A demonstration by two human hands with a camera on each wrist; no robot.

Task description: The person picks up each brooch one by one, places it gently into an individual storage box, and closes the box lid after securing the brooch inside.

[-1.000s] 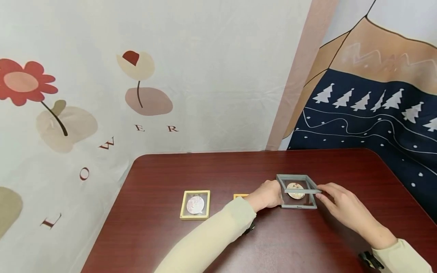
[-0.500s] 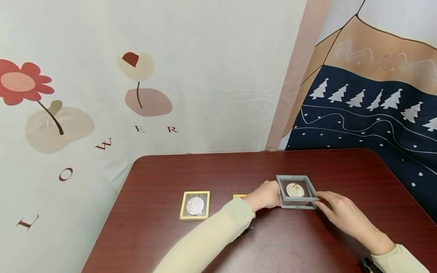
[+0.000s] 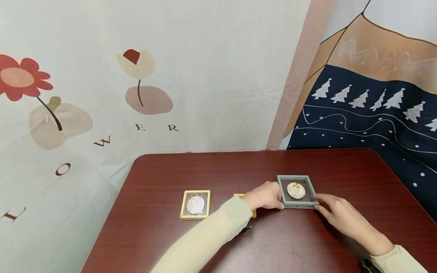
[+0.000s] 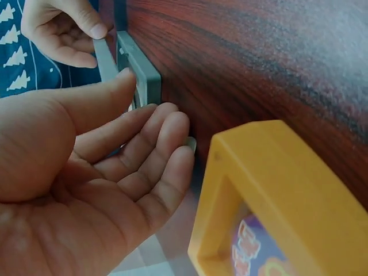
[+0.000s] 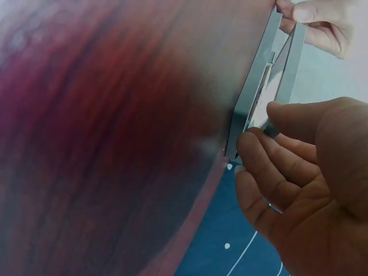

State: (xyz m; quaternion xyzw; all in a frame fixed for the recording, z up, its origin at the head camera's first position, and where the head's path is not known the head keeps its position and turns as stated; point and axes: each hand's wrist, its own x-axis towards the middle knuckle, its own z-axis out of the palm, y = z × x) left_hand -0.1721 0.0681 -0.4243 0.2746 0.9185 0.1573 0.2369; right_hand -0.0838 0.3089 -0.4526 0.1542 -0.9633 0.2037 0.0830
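Note:
A square grey display frame (image 3: 298, 204) with clear panes and a pale round disc (image 3: 296, 190) inside lies on the table in the head view. My left hand (image 3: 268, 195) holds its left side, thumb at the upper edge and fingers curled below. At the right front corner, my right hand (image 3: 345, 218) pinches the frame between thumb and fingers. A narrow wedge of gap shows between the frame's two halves (image 5: 250, 92) in the right wrist view. From the left wrist, the frame's grey corner (image 4: 150, 80) appears past the left fingertips.
A yellow display frame (image 3: 194, 218) with a round pinkish disc lies at the left. Close beside my left hand is an orange frame (image 4: 282, 167), mostly hidden by my forearm in the head view. The dark red table (image 3: 222, 172) ends at a printed cloth backdrop.
The grey frame's upper half has swung down from a raised tilt to nearly flat over the lower half. My right hand has lowered with it; my left hand stays at the left side.

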